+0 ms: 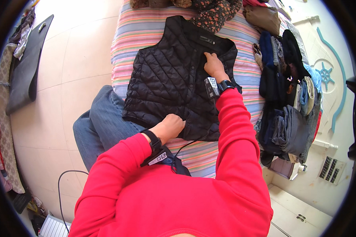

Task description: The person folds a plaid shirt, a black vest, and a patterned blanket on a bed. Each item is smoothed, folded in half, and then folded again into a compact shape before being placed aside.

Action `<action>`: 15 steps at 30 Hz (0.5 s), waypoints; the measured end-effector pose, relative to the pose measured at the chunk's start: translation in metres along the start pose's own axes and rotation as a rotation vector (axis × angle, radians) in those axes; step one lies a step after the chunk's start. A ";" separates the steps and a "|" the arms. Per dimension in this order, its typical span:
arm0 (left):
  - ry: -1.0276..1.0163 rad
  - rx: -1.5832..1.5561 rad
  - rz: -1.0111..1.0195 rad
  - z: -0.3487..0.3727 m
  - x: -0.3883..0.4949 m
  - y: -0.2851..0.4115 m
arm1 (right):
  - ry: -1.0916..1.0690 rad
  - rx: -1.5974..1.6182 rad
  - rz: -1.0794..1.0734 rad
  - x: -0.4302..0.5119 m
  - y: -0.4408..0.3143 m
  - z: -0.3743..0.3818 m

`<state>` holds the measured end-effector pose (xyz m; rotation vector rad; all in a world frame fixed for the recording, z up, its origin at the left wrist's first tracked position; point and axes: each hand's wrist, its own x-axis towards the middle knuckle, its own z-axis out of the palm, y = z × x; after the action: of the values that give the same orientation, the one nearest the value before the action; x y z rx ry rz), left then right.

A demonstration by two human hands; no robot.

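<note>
A black quilted vest (163, 74) lies front up on a striped bedspread (148, 26), its collar away from me. Snap buttons run down the front, and a label bearing writing shows inside the neck. My left hand (172, 126) is curled around the front edge at the hem, holding the cloth. Up near the neckline, my right hand (215, 66) rests on the front panel with its fingers bent down onto it. Whether cloth is pinched between those fingers is hidden. Both wrists carry black straps with small printed devices.
Stacks of folded clothes (287, 127) line the right side of the bed, beside a white headboard (314, 50). A floral garment (216, 14) touches the vest's collar side. A black cable (59, 189) hangs at the lower left. A dark mat (29, 71) stands across the tiled floor (83, 56).
</note>
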<state>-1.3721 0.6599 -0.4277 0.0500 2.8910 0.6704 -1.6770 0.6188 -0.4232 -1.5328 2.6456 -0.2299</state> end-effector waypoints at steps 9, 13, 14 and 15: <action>0.326 -0.266 -0.220 -0.065 -0.048 -0.017 | -0.010 -0.006 -0.162 0.021 0.002 -0.013; 0.684 -0.470 -0.383 -0.115 -0.104 -0.038 | -0.025 -0.012 -0.188 0.042 -0.008 -0.005; 0.718 -0.522 -0.434 -0.123 -0.112 -0.039 | -0.016 -0.007 -0.176 0.046 -0.012 -0.002; 0.762 -0.567 -0.484 -0.129 -0.119 -0.039 | 0.008 -0.003 -0.159 0.050 -0.016 0.002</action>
<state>-1.2776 0.5603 -0.3121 -1.1575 2.9811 1.6263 -1.6879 0.5672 -0.4217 -1.7485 2.5325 -0.2422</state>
